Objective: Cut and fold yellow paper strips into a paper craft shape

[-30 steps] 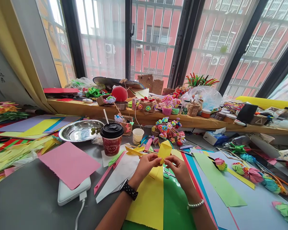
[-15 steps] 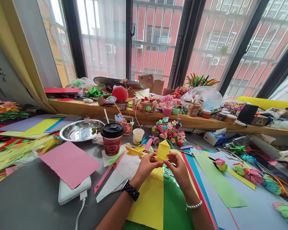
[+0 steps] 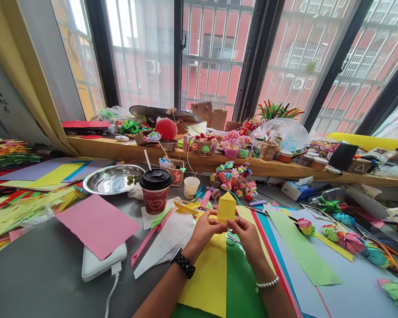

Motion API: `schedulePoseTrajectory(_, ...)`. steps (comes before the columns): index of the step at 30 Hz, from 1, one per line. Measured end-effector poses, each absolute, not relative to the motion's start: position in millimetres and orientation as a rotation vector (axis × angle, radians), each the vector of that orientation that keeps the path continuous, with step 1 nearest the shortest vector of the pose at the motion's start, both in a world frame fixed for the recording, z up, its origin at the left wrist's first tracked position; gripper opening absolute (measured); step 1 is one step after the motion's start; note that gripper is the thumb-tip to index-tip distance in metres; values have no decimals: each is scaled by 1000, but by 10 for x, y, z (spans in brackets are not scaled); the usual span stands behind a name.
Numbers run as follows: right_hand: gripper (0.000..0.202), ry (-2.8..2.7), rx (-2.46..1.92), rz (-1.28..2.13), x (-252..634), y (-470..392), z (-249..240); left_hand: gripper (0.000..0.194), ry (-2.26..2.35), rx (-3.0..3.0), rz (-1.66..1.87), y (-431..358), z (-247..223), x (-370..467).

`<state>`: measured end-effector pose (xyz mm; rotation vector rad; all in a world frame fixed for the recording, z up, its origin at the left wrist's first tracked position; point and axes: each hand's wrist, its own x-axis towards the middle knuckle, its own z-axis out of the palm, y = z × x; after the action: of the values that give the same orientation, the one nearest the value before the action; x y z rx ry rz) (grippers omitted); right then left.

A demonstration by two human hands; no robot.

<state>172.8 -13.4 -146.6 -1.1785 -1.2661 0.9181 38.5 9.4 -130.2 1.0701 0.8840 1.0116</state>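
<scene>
Both my hands pinch the lower edge of a small folded yellow paper (image 3: 227, 206), which stands up with a pointed top. My left hand (image 3: 206, 229) grips its left side, a dark dotted watch strap on that wrist. On the right side, my right hand (image 3: 247, 234) holds it between thumb and fingers; a beaded bracelet circles that wrist. Beneath them lies a large yellow sheet (image 3: 204, 282) on a green sheet (image 3: 243, 287). Scissors (image 3: 232, 238) rest partly hidden behind my right hand.
Left of my hands are a lidded cup with straw (image 3: 155, 190), a metal plate (image 3: 108, 181), and a pink sheet (image 3: 97, 225) over a white power bank (image 3: 102, 263). A light green strip (image 3: 303, 247) and paper flowers (image 3: 351, 243) lie right. Crafts crowd the windowsill (image 3: 135, 152).
The folded yellow paper has turned to face me more squarely and sits more upright. My fingers have shifted slightly along its lower edge; both hands still hold it.
</scene>
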Motion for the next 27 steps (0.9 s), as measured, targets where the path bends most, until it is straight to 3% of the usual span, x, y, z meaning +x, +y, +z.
schedulePoseTrajectory(11,32,-1234,-1207,911,1746,-144,-1423,50,849,1118,966,154,-1379,364)
schedulePoseTrajectory(27,34,-1031,-1081,1222,1687,-144,-1448,44,807,1269,960,156,-1474,426)
